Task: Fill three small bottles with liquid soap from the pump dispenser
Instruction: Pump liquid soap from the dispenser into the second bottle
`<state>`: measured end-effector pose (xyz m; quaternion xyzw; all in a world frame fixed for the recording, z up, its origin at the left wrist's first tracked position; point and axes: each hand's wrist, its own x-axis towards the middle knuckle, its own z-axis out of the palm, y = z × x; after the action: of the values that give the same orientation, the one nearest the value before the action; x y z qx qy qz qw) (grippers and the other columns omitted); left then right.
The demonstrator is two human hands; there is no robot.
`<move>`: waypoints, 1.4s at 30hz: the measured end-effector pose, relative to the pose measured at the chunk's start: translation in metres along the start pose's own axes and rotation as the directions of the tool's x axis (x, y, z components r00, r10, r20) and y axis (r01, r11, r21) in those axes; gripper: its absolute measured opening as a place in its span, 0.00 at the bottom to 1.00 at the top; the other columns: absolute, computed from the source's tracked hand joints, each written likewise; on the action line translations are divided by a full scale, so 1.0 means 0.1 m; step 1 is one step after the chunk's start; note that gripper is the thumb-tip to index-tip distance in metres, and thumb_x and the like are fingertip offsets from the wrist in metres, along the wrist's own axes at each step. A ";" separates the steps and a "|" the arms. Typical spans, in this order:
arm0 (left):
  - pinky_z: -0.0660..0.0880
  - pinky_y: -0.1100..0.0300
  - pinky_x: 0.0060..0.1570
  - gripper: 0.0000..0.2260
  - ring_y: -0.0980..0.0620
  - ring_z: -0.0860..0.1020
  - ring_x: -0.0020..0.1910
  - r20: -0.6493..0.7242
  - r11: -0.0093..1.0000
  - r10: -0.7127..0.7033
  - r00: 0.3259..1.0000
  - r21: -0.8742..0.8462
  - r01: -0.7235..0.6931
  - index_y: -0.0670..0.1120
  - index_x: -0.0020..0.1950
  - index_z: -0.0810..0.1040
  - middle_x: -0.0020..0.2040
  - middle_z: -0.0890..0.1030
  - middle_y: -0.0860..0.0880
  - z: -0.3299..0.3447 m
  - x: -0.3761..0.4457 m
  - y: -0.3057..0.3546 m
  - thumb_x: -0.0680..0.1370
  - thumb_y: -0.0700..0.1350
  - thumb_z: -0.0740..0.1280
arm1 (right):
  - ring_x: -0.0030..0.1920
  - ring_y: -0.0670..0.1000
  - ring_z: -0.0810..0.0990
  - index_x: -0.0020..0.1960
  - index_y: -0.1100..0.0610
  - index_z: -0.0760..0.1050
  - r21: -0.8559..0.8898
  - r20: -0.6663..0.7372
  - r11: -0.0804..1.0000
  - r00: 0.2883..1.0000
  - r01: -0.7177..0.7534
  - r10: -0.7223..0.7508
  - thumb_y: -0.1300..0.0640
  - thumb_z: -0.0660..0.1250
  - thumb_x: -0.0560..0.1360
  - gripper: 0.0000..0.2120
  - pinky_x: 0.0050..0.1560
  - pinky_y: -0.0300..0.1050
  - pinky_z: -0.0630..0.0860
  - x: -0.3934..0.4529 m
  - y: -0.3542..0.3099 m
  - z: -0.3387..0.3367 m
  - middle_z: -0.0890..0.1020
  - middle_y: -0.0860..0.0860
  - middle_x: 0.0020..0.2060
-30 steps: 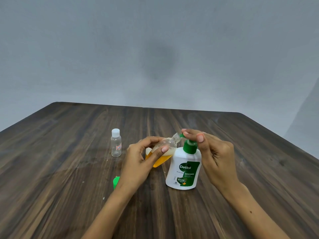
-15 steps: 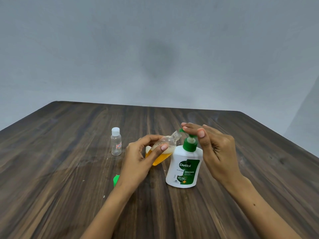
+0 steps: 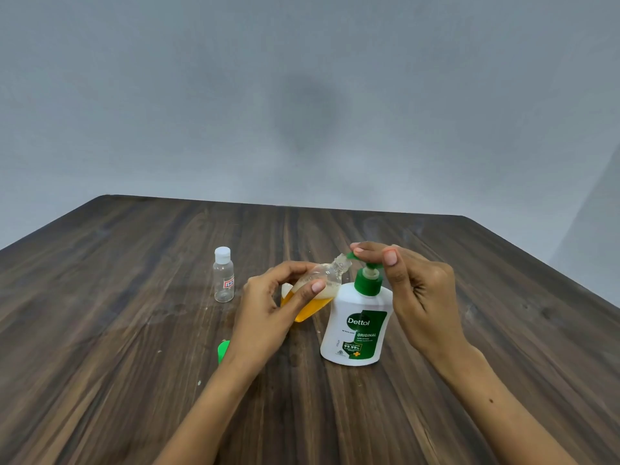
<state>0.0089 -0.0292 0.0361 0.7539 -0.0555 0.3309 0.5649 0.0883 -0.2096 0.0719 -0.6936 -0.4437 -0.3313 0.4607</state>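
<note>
Indoors, a dark wooden table (image 3: 134, 330) meets a grey wall (image 3: 302, 95); fingers (image 3: 317, 286) clamp a tilted bottle (image 3: 318, 290).

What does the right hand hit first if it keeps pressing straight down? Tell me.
The right hand already has fingertips on the pump head of the soap dispenser, so that comes first.

1. A dark wooden table (image 3: 134, 330) fills the lower frame
2. A white soap dispenser (image 3: 355, 327) stands at centre
3. A capped clear bottle (image 3: 223, 280) stands upright left of centre
4. A green cap (image 3: 222, 351) lies below it
</note>
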 end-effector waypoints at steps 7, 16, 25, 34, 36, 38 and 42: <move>0.77 0.60 0.55 0.11 0.59 0.80 0.54 0.003 1.000 -0.002 1.000 0.008 0.002 0.56 0.53 0.82 0.50 0.84 0.60 0.00 -0.01 0.00 0.73 0.56 0.69 | 0.54 0.46 0.83 0.52 0.57 0.83 0.019 -0.007 1.000 1.000 -0.008 0.008 0.42 0.52 0.82 0.26 0.50 0.57 0.80 0.01 0.00 -0.01 0.85 0.49 0.51; 0.76 0.56 0.57 0.10 0.59 0.80 0.55 0.006 1.000 -0.012 1.000 0.009 0.012 0.57 0.53 0.82 0.50 0.84 0.60 0.01 0.00 -0.01 0.73 0.56 0.69 | 0.53 0.46 0.83 0.52 0.54 0.82 0.042 -0.013 0.999 1.000 -0.027 0.027 0.41 0.52 0.82 0.24 0.49 0.56 0.81 -0.02 0.00 0.01 0.85 0.48 0.50; 0.76 0.60 0.56 0.12 0.59 0.80 0.54 0.014 1.000 -0.005 1.000 0.000 0.005 0.56 0.53 0.82 0.50 0.84 0.59 0.01 -0.01 -0.02 0.73 0.57 0.68 | 0.51 0.45 0.84 0.51 0.55 0.82 0.025 -0.014 0.999 1.000 -0.025 0.026 0.41 0.52 0.82 0.25 0.48 0.56 0.81 -0.01 0.00 0.02 0.85 0.47 0.49; 0.76 0.64 0.54 0.09 0.59 0.80 0.54 0.004 1.000 -0.004 1.000 0.002 0.004 0.56 0.53 0.82 0.49 0.84 0.59 0.00 0.00 -0.01 0.74 0.52 0.69 | 0.51 0.45 0.84 0.50 0.55 0.83 0.018 0.001 0.999 0.999 -0.035 0.035 0.40 0.51 0.82 0.27 0.50 0.59 0.80 0.06 -0.02 -0.01 0.85 0.47 0.49; 0.76 0.63 0.54 0.09 0.59 0.81 0.54 0.009 1.000 -0.008 1.000 0.002 0.008 0.55 0.53 0.82 0.49 0.84 0.59 0.00 0.00 -0.02 0.74 0.53 0.70 | 0.50 0.45 0.84 0.50 0.55 0.83 0.019 -0.003 0.999 0.999 -0.040 0.040 0.40 0.51 0.82 0.26 0.48 0.57 0.80 0.02 -0.02 0.00 0.85 0.47 0.48; 0.76 0.64 0.54 0.11 0.59 0.81 0.54 0.010 1.000 -0.002 1.000 -0.004 0.003 0.55 0.53 0.82 0.49 0.85 0.59 0.00 0.00 -0.01 0.73 0.57 0.69 | 0.51 0.45 0.84 0.51 0.52 0.82 0.018 -0.001 0.999 0.999 -0.032 0.032 0.40 0.52 0.82 0.24 0.48 0.57 0.81 0.01 -0.02 -0.01 0.85 0.46 0.49; 0.75 0.65 0.53 0.10 0.60 0.80 0.53 0.007 1.000 -0.009 1.000 -0.003 0.009 0.55 0.53 0.82 0.49 0.84 0.59 0.00 0.00 0.00 0.73 0.55 0.70 | 0.51 0.45 0.84 0.50 0.55 0.83 0.009 0.007 1.000 1.000 -0.012 0.012 0.40 0.51 0.82 0.26 0.51 0.59 0.79 0.07 -0.03 -0.04 0.85 0.46 0.50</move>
<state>0.0087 -0.0290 0.0357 0.7543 -0.0545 0.3257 0.5674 0.0880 -0.2107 0.0800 -0.6952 -0.4426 -0.3242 0.4644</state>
